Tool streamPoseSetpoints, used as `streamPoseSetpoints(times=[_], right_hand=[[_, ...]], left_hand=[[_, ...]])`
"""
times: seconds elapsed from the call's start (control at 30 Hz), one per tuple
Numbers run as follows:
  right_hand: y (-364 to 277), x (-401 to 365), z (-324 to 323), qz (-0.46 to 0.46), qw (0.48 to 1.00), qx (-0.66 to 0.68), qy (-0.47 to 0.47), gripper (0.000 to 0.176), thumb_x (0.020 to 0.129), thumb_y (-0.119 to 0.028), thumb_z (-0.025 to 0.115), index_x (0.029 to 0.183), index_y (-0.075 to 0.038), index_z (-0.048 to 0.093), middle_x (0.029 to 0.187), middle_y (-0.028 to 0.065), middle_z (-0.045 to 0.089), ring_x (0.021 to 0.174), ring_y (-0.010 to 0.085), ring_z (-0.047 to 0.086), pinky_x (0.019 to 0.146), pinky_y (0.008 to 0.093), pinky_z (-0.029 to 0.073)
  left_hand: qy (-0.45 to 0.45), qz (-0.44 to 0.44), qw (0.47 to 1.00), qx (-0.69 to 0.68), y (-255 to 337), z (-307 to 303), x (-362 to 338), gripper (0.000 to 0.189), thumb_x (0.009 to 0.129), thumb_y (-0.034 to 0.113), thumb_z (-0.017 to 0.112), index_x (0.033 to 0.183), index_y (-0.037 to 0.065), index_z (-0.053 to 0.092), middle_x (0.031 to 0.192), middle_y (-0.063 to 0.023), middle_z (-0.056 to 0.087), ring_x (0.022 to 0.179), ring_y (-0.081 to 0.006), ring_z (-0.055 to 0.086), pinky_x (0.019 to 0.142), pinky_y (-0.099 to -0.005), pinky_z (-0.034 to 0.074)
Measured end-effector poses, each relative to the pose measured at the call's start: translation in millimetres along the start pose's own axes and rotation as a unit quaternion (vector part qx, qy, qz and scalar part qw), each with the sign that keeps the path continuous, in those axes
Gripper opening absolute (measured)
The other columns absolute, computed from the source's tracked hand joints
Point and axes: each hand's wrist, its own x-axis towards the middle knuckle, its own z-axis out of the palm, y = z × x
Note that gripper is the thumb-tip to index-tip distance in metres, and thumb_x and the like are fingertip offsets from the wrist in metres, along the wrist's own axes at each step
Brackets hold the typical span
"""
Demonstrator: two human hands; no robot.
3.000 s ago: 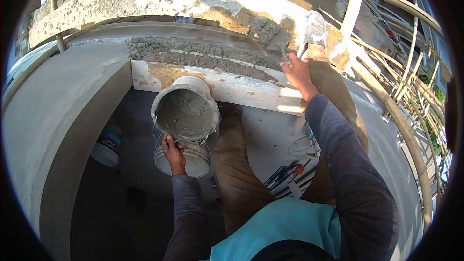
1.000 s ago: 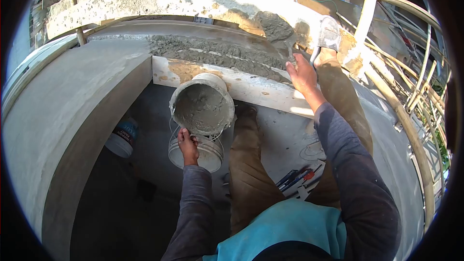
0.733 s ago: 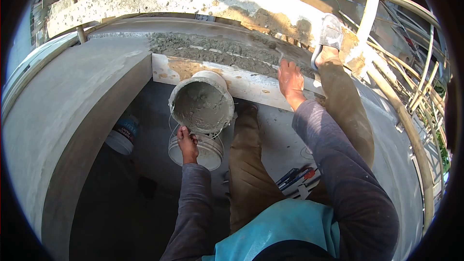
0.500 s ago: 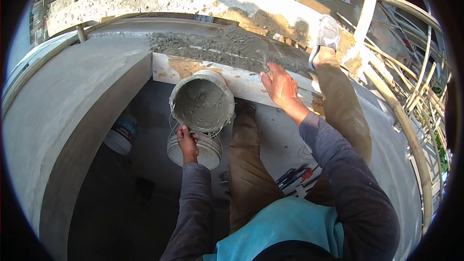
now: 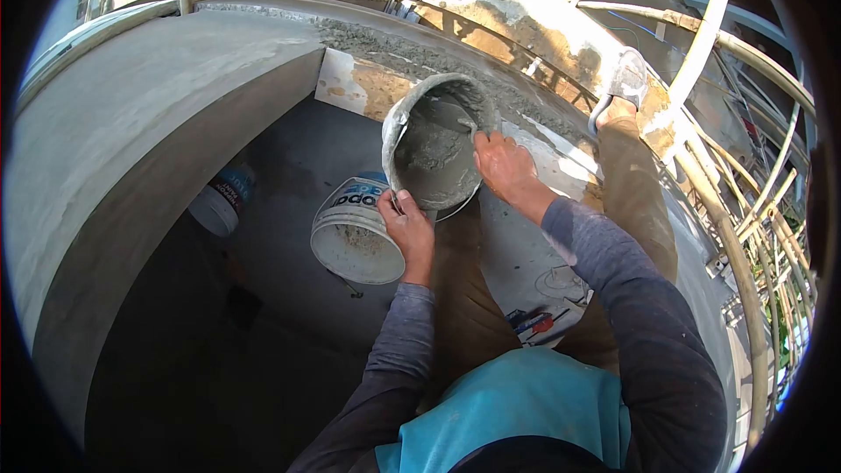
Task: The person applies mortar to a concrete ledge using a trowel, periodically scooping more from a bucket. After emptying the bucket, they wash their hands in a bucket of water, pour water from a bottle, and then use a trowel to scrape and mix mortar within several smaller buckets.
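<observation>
Grey mortar (image 5: 429,177) lies inside the bucket (image 5: 392,140), whose mouth tilts towards you. Your left hand (image 5: 412,235) has its fingers and thumb closed on the bucket's near rim, at its lower left. Your right hand (image 5: 508,168), at the bucket's right edge, grips the trowel (image 5: 469,126); the handle is mostly hidden by your fingers. From that hand the trowel's long axis runs leftward and away from you, into the bucket's mouth, so your right hand is nearer the blade. A second pail (image 5: 335,212) lies left of the bucket, nearer you.

Ttl 3 buckets (image 5: 357,254) – 1 w/ mortar (image 5: 431,162) – & 2 hands (image 5: 508,168), 1 trowel (image 5: 469,126), 1 shoe (image 5: 629,79).
</observation>
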Motion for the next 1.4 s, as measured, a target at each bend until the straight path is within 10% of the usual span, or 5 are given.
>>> streamPoseSetpoints(times=[0.33, 0.93, 1.1, 1.2, 1.4], right_hand=[[39.4, 1.7, -6.1, -0.119, 0.966, 0.161, -0.163, 0.035, 0.083, -0.03, 0.058, 0.111, -0.008, 0.059, 0.099, 0.0211, 0.066, 0.098, 0.0391, 0.062, 0.082, 0.0476, 0.05], [128.4, 66.0, 53.0, 0.15, 0.925, 0.22, 0.271, 0.045, 0.089, -0.029, 0.058, 0.127, -0.007, 0.049, 0.12, 0.0156, 0.057, 0.108, 0.0356, 0.057, 0.086, 0.0463, 0.048], [118.7, 133.2, 91.1, 0.13, 0.949, 0.104, 0.268, 0.036, 0.093, -0.03, 0.054, 0.121, -0.009, 0.05, 0.111, 0.0134, 0.057, 0.105, 0.0323, 0.059, 0.08, 0.0483, 0.051], [102.8, 151.4, 82.7, 0.051, 0.998, 0.039, 0.022, 0.034, 0.093, -0.031, 0.053, 0.119, -0.009, 0.051, 0.108, 0.0142, 0.058, 0.102, 0.0329, 0.061, 0.08, 0.0483, 0.051], [91.3, 81.5, -14.0, 0.045, 0.949, 0.21, 0.232, 0.036, 0.092, -0.033, 0.055, 0.12, -0.01, 0.053, 0.108, 0.0118, 0.06, 0.102, 0.0328, 0.061, 0.082, 0.0464, 0.051]], left_hand=[[0.001, 0.046, 0.999, 0.01, -5.9, -6.0, 15.2, 0.025, 0.098, 0.023, 0.051, 0.112, 0.002, 0.048, 0.083, -0.0028, 0.051, 0.059, -0.0081, 0.044, 0.05, -0.0254, 0.037], [-0.023, -0.105, 0.991, -0.079, -89.2, -66.4, 103.0, 0.026, 0.098, 0.031, 0.053, 0.115, 0.011, 0.049, 0.08, 0.0028, 0.048, 0.055, -0.0069, 0.046, 0.042, -0.0218, 0.035], [-0.023, -0.105, 0.991, -0.077, -82.2, -65.2, 100.3, 0.019, 0.098, 0.033, 0.053, 0.106, 0.016, 0.048, 0.079, 0.0041, 0.045, 0.057, -0.0066, 0.046, 0.042, -0.0207, 0.034], [-0.025, -0.105, 0.991, -0.076, -83.1, -66.2, 97.3, 0.019, 0.098, 0.032, 0.053, 0.106, 0.016, 0.048, 0.079, 0.0043, 0.045, 0.057, -0.0066, 0.045, 0.042, -0.0209, 0.034], [-0.012, -0.098, 0.991, -0.086, -69.2, -55.2, 86.9, 0.017, 0.099, 0.029, 0.053, 0.107, 0.014, 0.05, 0.075, 0.0036, 0.045, 0.055, -0.0063, 0.045, 0.042, -0.0216, 0.035]])
